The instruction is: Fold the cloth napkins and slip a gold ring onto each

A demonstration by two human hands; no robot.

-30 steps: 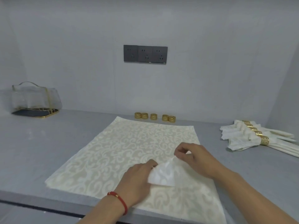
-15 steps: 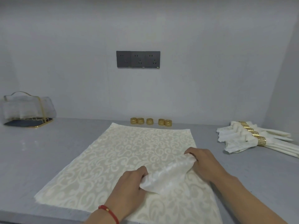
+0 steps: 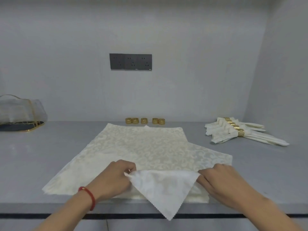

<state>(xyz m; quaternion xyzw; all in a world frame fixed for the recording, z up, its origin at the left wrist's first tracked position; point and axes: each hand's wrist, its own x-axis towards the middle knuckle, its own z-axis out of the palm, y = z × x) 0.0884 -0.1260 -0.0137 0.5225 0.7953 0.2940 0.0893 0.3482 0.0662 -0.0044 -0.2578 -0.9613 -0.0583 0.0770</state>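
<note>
Napkin corner held taut, lower centre of frame.
Left hand and right hand each pinch the top napkin; its edge runs left-right between them, point hanging toward the frame bottom.

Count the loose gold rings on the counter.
5, in a row by the back wall: two touching at left, one in the middle, two touching at right. None looks hidden.

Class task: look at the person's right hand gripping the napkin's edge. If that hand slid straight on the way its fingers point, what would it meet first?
The right hand points left across the white napkin, so it would probably meet the left hand, gripping the opposite end, first. Depth is hard to judge.
</note>
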